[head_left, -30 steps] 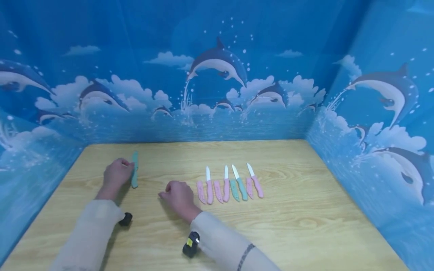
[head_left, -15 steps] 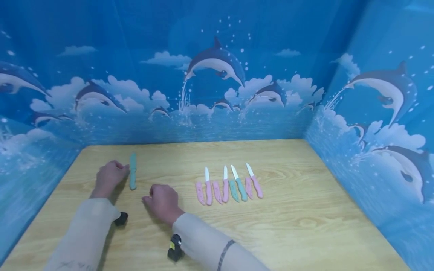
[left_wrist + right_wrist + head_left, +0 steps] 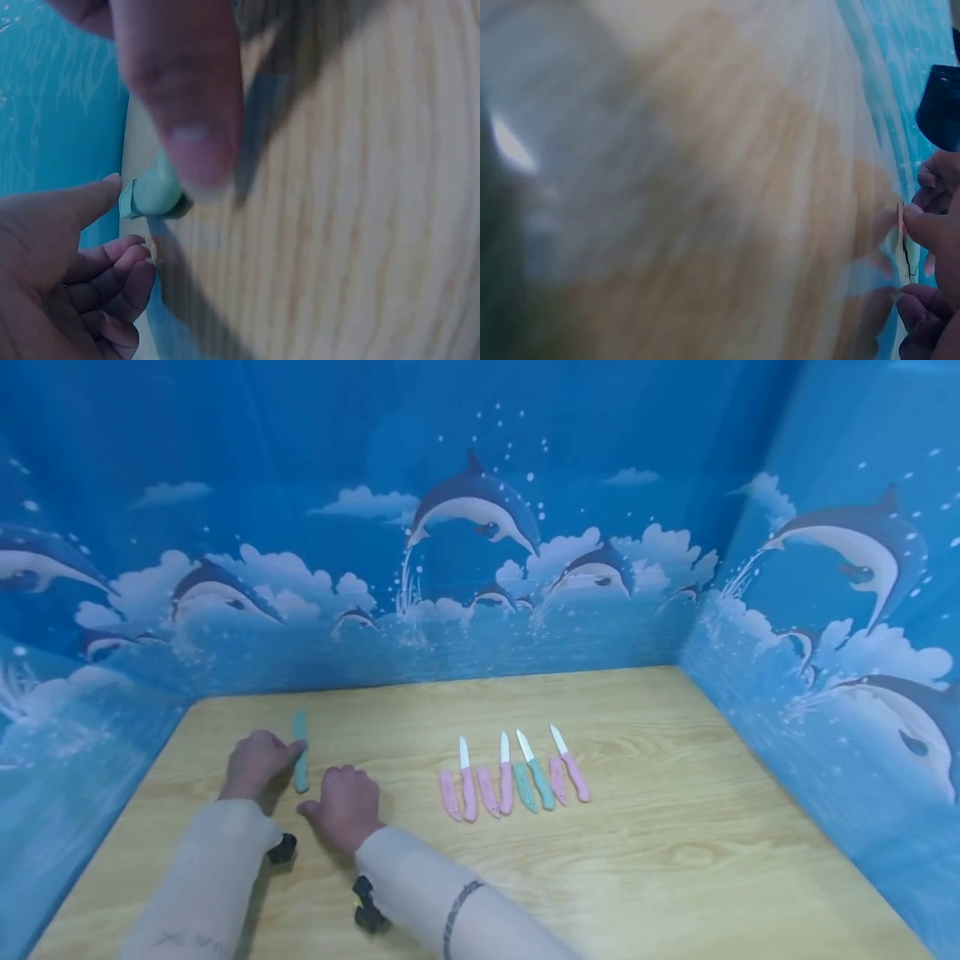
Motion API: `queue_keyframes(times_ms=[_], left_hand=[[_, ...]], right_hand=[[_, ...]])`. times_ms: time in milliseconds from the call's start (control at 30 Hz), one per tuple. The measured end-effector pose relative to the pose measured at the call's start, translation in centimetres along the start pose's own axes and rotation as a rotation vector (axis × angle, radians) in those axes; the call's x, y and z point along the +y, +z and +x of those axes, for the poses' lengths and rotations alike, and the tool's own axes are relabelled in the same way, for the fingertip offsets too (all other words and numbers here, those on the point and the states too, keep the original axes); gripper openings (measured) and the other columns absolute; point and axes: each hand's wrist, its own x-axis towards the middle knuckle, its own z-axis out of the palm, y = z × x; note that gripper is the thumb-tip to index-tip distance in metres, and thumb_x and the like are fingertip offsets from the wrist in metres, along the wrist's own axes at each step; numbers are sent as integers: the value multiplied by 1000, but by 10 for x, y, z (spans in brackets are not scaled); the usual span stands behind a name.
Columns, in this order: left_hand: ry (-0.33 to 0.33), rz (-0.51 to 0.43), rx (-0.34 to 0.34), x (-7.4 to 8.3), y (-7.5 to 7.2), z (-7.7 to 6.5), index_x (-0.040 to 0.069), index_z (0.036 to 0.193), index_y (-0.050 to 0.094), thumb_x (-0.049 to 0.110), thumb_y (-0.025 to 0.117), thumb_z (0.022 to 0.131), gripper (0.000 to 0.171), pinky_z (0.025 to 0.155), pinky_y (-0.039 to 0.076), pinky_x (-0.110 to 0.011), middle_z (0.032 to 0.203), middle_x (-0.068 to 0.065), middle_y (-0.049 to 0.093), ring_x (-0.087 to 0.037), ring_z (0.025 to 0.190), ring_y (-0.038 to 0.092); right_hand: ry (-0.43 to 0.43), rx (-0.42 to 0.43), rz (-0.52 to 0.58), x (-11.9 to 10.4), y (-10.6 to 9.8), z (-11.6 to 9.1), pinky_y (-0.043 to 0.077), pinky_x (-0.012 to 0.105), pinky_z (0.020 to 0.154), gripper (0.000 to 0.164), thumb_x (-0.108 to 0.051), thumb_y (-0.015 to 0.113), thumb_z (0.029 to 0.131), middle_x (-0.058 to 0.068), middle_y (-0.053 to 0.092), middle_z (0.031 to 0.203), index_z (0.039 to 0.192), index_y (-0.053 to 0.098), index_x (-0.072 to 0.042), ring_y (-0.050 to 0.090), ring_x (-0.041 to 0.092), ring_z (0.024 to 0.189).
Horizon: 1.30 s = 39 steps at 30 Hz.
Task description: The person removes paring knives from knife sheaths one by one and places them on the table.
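Note:
A green-handled knife (image 3: 302,772) in its green sheath (image 3: 300,725) lies at the left of the table, its handle end toward me. My left hand (image 3: 258,762) pinches it near the middle from the left side; in the left wrist view, my left hand (image 3: 52,270) has one digit at the green piece (image 3: 156,191). My right hand (image 3: 347,806) hovers just right of the handle end, its thumb stretched toward it and fingers loosely bent, holding nothing. In the right wrist view, both hands appear close together at the right edge, my left hand (image 3: 934,225) above.
Right of centre, several unsheathed knives lie in a row, each with a sheath on its left: pink knives such as this pink knife (image 3: 469,795) and one green knife (image 3: 542,785). A blue dolphin-print curtain (image 3: 360,647) stands behind the wooden table (image 3: 637,860) and at its sides.
My right hand has moved left, from beside the row of knives to near the sheathed knife's handle end. My left hand stays at the sheathed knife.

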Motion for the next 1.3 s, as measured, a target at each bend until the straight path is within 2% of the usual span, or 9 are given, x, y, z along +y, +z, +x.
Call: queue_keyframes(times_ms=[100,200,400,600,667,833,933,1100,1300], left_hand=[[2,23,17,8,2,2,-2,64,58,39,60,89,48,50,44,-37,57,-10,56,-25,56,52],[15,44,41,15,2,4,8,54,49,39,62,88,48,43,36,-30,47,1,41,-18,47,42],[13,31,66,18,-1,5,8,54,47,37,66,86,47,41,34,-28,46,2,38,-15,44,39],[-72,51,39,10,2,-1,5,60,50,36,67,86,43,43,37,-30,53,-4,46,-20,51,44],[-80,42,22,9,4,-2,5,61,51,36,66,86,42,44,38,-30,54,-4,46,-20,52,45],[-38,-14,45,11,7,-4,6,58,50,28,66,86,39,43,38,-29,49,-1,44,-17,47,43],[-35,-35,60,12,7,-3,6,59,48,26,66,85,37,42,37,-28,49,0,43,-16,47,42],[-72,-68,51,14,8,-3,5,64,49,24,67,84,34,45,37,-28,53,-1,43,-17,51,43],[-117,-76,29,15,5,-3,7,61,47,26,66,84,36,45,36,-27,52,2,38,-16,50,39]], right_hand=[[11,-11,-8,-2,0,3,48,25,56,49,-64,66,75,-3,60,74,75,60,-16,54,11,68],[25,-6,-29,-3,1,7,49,26,57,50,-64,66,75,-2,60,76,78,61,-15,54,13,70],[61,-28,-53,-9,-1,14,51,27,61,50,-63,66,76,-1,62,80,83,64,-14,55,13,75],[86,-54,-53,-13,4,16,51,27,61,48,-61,66,77,-2,61,82,87,66,-15,56,12,78],[91,-56,-60,-12,6,16,50,26,59,48,-62,65,78,-2,61,82,88,65,-15,56,12,78],[84,-45,-34,-14,7,15,49,27,57,50,-65,65,75,-1,61,79,77,62,-15,56,12,75],[76,-25,-17,-17,8,16,49,27,58,48,-64,66,74,-2,62,78,73,61,-17,56,12,75],[58,13,-13,-16,13,17,48,26,55,40,-56,68,78,-3,62,76,74,64,-17,55,12,72],[31,43,-10,-13,18,19,45,26,51,33,-42,67,84,-3,60,70,64,56,-17,52,12,67]])
